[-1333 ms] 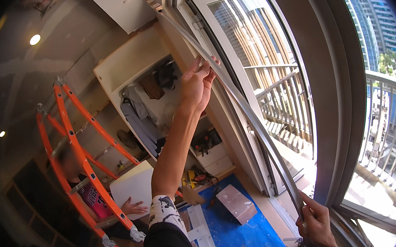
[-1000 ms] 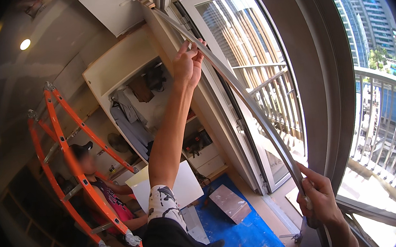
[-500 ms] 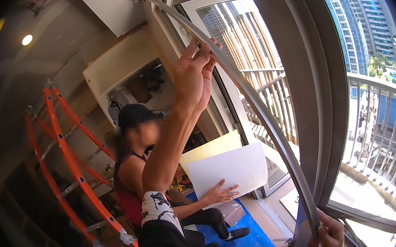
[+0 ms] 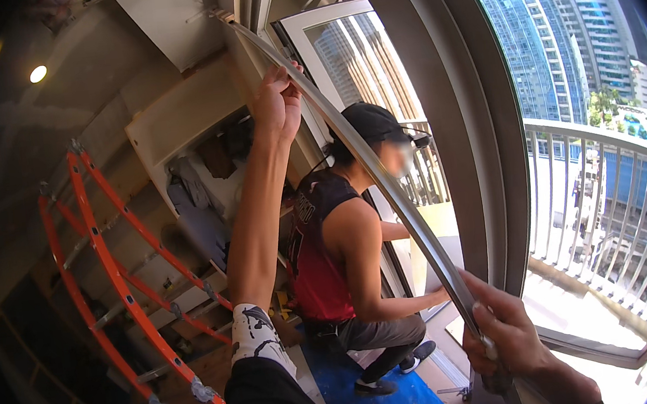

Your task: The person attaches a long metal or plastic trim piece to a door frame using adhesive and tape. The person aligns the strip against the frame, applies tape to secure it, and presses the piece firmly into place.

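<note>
A long, thin metal rail point(image 4: 407, 208) slants from the upper left down to the lower right and looks bowed in this view. High up, my left hand point(image 4: 279, 109) has its fingers closed around the rail near its far end, the arm stretched out. My right hand point(image 4: 509, 332) grips the rail's near end at the lower right, beside the dark window frame point(image 4: 482, 148). Part of that near end is hidden by my fingers. The far tip reaches a corner by the ceiling; whether it touches there I cannot tell.
A co-worker point(image 4: 335, 240) in a cap and dark red sleeveless top crouches beyond the rail on a blue floor sheet point(image 4: 332, 372), near pale boards point(image 4: 441, 222). An orange stepladder point(image 4: 107, 262) stands at left. Glass and a balcony railing point(image 4: 605, 136) are at right.
The co-worker has moved right and turned toward the balcony door with the pale boards. My view has shifted; my right hand and the rail's near end appear higher, and both hands still grip it.
</note>
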Motion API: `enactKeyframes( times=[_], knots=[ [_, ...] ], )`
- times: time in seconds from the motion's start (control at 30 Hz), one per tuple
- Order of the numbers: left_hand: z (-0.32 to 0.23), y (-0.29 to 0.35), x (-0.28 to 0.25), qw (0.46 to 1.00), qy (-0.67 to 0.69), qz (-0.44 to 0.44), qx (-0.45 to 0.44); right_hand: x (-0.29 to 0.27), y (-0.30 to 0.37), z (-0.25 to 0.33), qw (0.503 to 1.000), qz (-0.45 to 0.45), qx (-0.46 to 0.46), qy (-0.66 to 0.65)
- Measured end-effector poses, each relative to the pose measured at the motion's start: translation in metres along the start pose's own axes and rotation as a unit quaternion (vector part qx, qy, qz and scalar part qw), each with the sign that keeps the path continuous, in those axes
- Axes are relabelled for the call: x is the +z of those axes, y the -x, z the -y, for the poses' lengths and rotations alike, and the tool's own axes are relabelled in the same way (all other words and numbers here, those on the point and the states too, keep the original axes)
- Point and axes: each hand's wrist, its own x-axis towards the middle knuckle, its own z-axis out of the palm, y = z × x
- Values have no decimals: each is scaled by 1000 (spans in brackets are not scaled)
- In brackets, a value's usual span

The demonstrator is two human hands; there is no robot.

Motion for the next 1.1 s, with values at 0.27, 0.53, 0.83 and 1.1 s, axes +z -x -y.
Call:
enactKeyframes(
  times=[0.27, 0.53, 0.83, 1.1],
  knots=[
    [-17, 27, 47, 999, 34, 13, 16, 11, 50, -5, 999, -16, -15, -31],
    [-17, 6, 27, 1000, 10, -23, 12, -2, 10, 9, 999, 27, -18, -21],
    [-24, 20, 57, 999, 26, -26, 2, 0, 42, 9, 999, -33, 14, -2],
    [-10, 12, 48, 1000, -14, -7, -18, -9, 19, -7, 999, -23, -36, 4]
  ],
)
